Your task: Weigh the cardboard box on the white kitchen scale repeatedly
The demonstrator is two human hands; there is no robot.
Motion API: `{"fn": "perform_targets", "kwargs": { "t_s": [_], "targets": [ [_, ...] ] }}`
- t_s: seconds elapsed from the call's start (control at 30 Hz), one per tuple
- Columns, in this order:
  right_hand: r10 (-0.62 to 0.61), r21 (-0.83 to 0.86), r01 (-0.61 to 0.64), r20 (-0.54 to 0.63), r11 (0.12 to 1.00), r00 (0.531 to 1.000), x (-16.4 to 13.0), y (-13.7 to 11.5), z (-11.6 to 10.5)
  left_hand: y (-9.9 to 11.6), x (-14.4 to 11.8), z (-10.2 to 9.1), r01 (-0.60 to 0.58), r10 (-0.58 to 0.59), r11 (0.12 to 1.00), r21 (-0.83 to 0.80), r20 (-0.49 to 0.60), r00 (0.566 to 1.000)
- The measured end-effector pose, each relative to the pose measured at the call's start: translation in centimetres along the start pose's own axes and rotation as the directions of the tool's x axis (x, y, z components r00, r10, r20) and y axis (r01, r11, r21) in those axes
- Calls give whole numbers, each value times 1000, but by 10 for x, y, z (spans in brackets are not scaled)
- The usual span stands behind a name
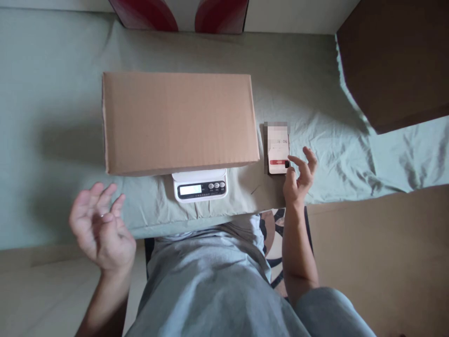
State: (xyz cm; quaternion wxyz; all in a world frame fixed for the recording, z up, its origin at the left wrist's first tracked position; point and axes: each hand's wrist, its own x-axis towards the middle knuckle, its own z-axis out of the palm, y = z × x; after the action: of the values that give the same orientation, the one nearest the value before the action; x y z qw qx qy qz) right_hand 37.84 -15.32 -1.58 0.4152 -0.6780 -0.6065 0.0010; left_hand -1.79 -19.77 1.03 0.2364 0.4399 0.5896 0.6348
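Note:
A closed cardboard box (180, 121) rests on a white digital kitchen scale (201, 187), whose lit display and buttons stick out at the front. The box hides the scale's platform. Right of the box lies a phone (278, 147) with its screen lit and partly blurred out. My right hand (299, 180) is at the phone's lower right corner, fingers apart and holding nothing; whether a fingertip touches it I cannot tell. My left hand (103, 229) is raised in front of the box's left end, palm up, fingers loosely curled and apart, with nothing in it.
A pale green cloth (224, 51) covers the surface under the box, scale and phone. At the upper right stands a dark brown block-shaped thing (396, 61). Red-and-white panels (150, 14) line the back. My body is close against the front edge.

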Motion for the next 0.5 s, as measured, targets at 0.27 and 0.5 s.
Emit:
{"fn": "perform_targets", "kwargs": {
  "t_s": [0.27,0.5],
  "targets": [
    [30,18,-29,-57,999,998,-2,-5,-2,-1,0,0,-15,14,999,-35,-22,1000],
    [37,37,-36,-32,999,999,-4,-3,-1,0,1,1,-29,28,998,-52,-10,1000]
  ]
}}
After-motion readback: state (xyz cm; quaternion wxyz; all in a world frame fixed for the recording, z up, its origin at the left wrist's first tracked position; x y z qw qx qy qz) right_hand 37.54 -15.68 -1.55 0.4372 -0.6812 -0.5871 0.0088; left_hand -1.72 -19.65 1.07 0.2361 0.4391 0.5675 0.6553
